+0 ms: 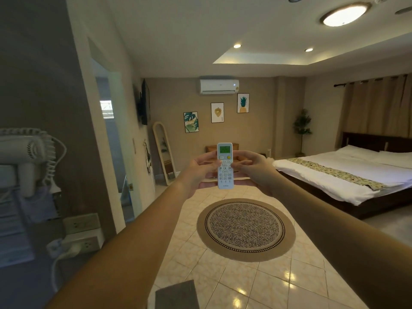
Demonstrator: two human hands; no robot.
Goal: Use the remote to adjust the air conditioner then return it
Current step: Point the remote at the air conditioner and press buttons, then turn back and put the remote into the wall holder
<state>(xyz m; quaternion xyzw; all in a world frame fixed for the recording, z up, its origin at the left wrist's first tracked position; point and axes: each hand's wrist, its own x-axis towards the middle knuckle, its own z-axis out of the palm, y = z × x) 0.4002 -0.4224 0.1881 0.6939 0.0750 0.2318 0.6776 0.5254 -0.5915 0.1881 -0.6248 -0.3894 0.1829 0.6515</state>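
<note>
both arms are stretched out in front, and the white remote point(225, 165) stands upright between the two hands, its green screen lit and its top end aimed toward the air conditioner point(218, 86) high on the far wall. the left hand point(201, 170) is curled around its left edge with the thumb on the buttons, while the right hand point(252, 169) closes on the right edge, above the round rug point(246, 229).
</note>
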